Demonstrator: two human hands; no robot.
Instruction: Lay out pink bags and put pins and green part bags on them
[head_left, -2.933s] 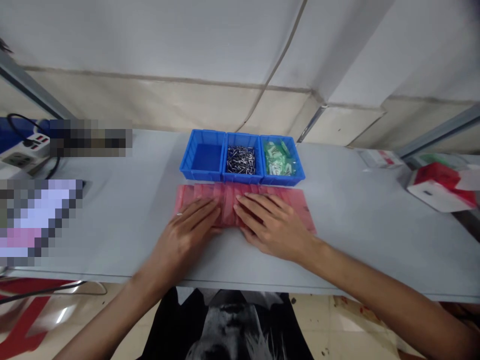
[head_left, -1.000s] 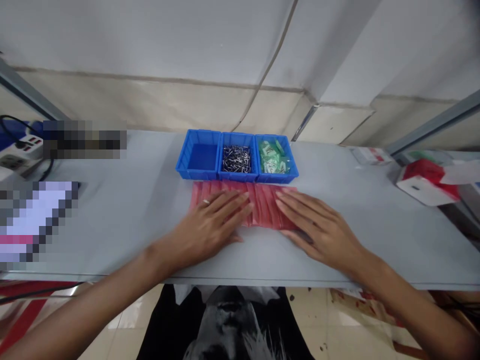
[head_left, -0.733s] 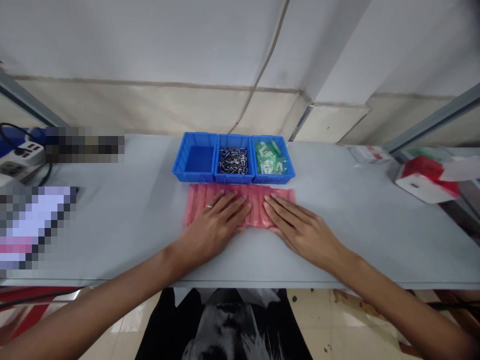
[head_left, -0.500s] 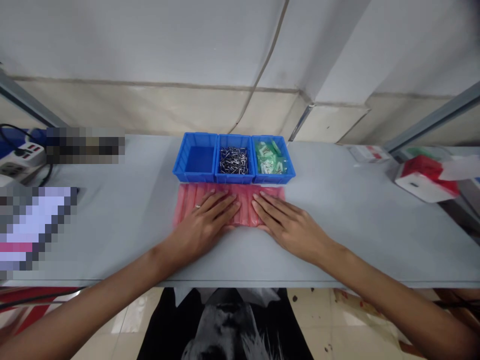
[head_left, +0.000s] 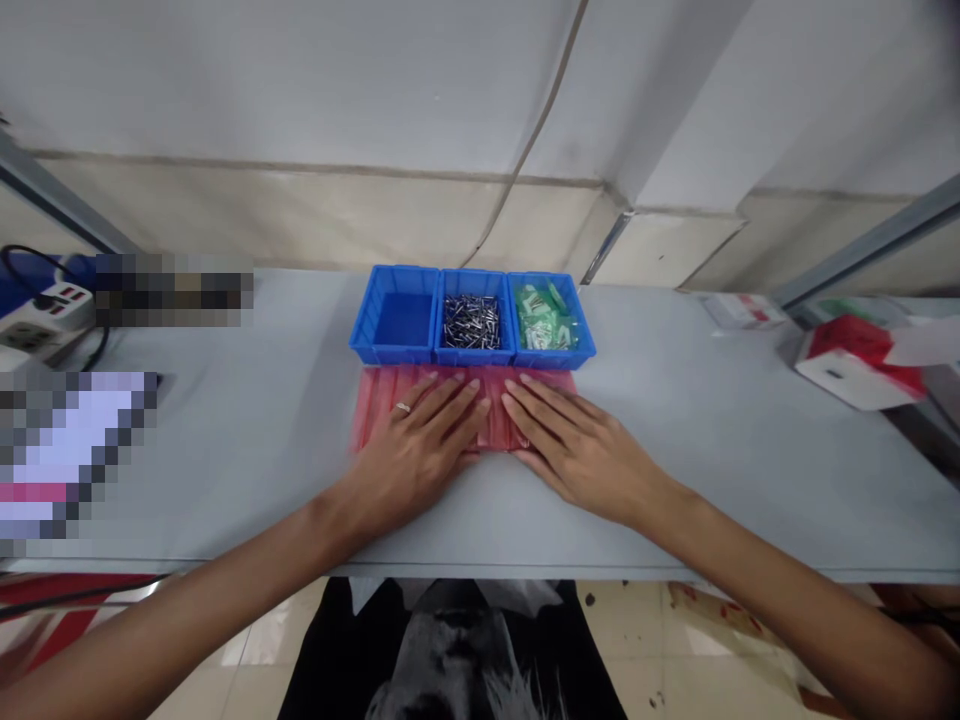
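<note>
A pink, ribbed plastic sheet or bag (head_left: 495, 420) lies flat on the grey table, just in front of three blue bins. My left hand (head_left: 416, 440) rests palm down on its left and middle part, fingers stretched out, a ring on one finger. On the right part lies my right hand (head_left: 574, 440), also flat with fingers extended. Both hands hide much of the pink plastic. The left blue bin (head_left: 405, 318) shows a bare bottom. Small metal screws or pins (head_left: 472, 322) fill the middle bin, and green-and-white plastic packets (head_left: 546, 318) lie in the right one.
At the left stand a power strip (head_left: 49, 320) with cables and a blurred-out screen-like object (head_left: 75, 440). A red-and-white box (head_left: 859, 365) and a small white box (head_left: 742, 310) sit at the right. The wall (head_left: 315, 210) rises behind the table.
My left hand has shifted slightly to the right on the pink plastic. My right hand stays nearly where it was; the whole view has moved a little.
</note>
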